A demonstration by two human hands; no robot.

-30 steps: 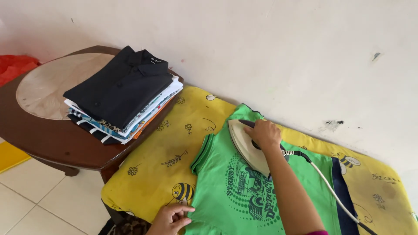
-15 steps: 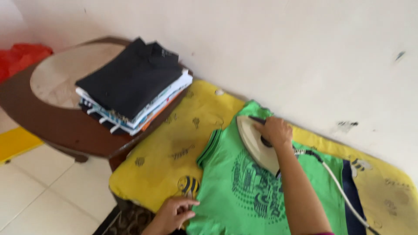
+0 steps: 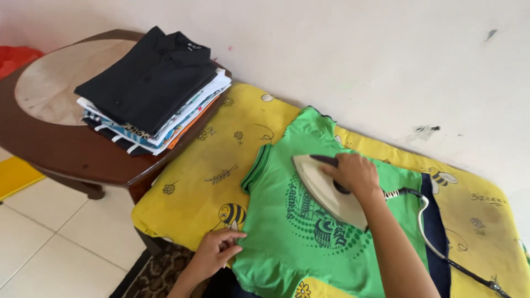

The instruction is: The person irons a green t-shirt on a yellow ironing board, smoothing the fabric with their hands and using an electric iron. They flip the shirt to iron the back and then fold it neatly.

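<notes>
A green shirt (image 3: pixel 287 243) with a dark printed design lies flat on a yellow padded cover (image 3: pixel 221 160) with bee pictures. My right hand (image 3: pixel 353 174) grips the black handle of a cream-coloured iron (image 3: pixel 326 190) that rests on the shirt's chest, its tip pointing toward the collar. My left hand (image 3: pixel 218 251) pinches the shirt's near sleeve edge at the front of the cover. The iron's white cord (image 3: pixel 428 232) trails off to the right.
A stack of folded clothes (image 3: pixel 152 91), black shirt on top, sits on a round dark wooden table (image 3: pixel 61 154) at the left. A white wall runs behind. Pale floor tiles (image 3: pixel 49 248) and a patterned mat (image 3: pixel 160 273) lie below.
The iron and my right hand have slid down the shirt from near the collar onto the chest print. My left hand stays at the sleeve edge. The view has shifted slightly.
</notes>
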